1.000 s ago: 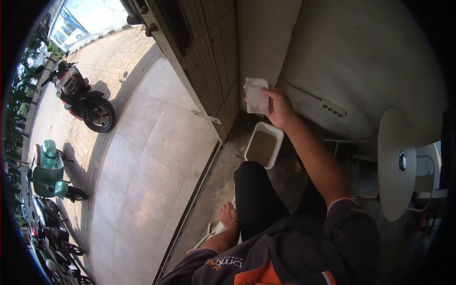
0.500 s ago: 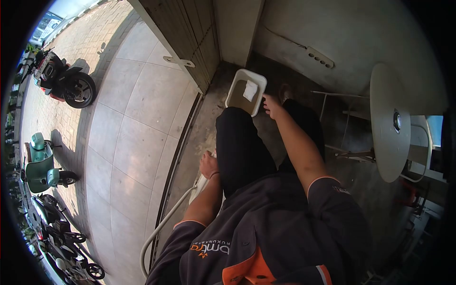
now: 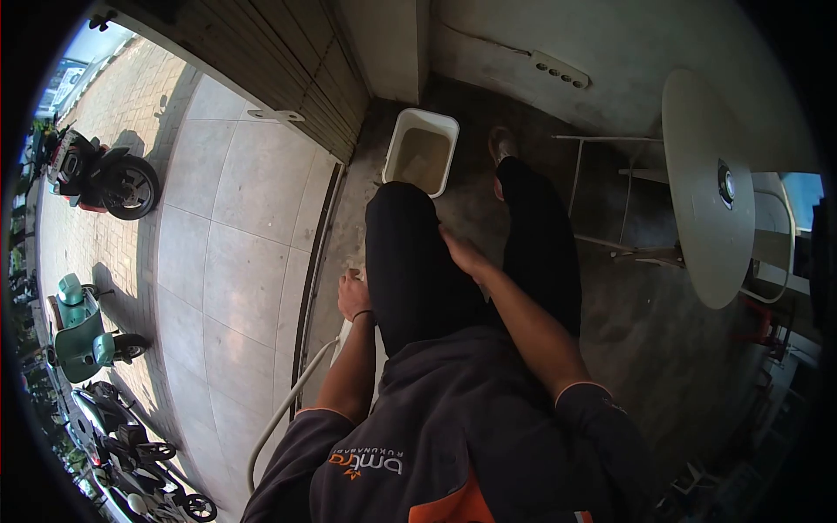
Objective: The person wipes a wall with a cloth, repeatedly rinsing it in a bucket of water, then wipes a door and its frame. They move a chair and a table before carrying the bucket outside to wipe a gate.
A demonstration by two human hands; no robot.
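Observation:
A white plastic basin (image 3: 451, 131) stands on the dark floor in front of my left knee. Cloudy water fills its lower part, and a pale folded cloth (image 3: 425, 166) lies under the surface. My left hand (image 3: 353, 295) is down beside my left thigh, its fingers curled over the edge of a white seat that my body mostly hides. Against the inner side of my left thigh lies my right hand (image 3: 464, 254), fairly flat, with nothing visible in it; its fingertips are partly hidden.
A ribbed metal door (image 3: 288, 74) borders the tiled floor (image 3: 248, 227) on the left, with parked motorbikes (image 3: 113, 179) beyond. At right stands a round white table (image 3: 697, 192) tilted on its side, near a metal frame (image 3: 575, 174). A power strip (image 3: 560, 70) is on the wall.
My right hand has drawn back from the basin's rim to my thigh. The cloth, white and showing above the water before, is now submerged. The view has shifted slightly.

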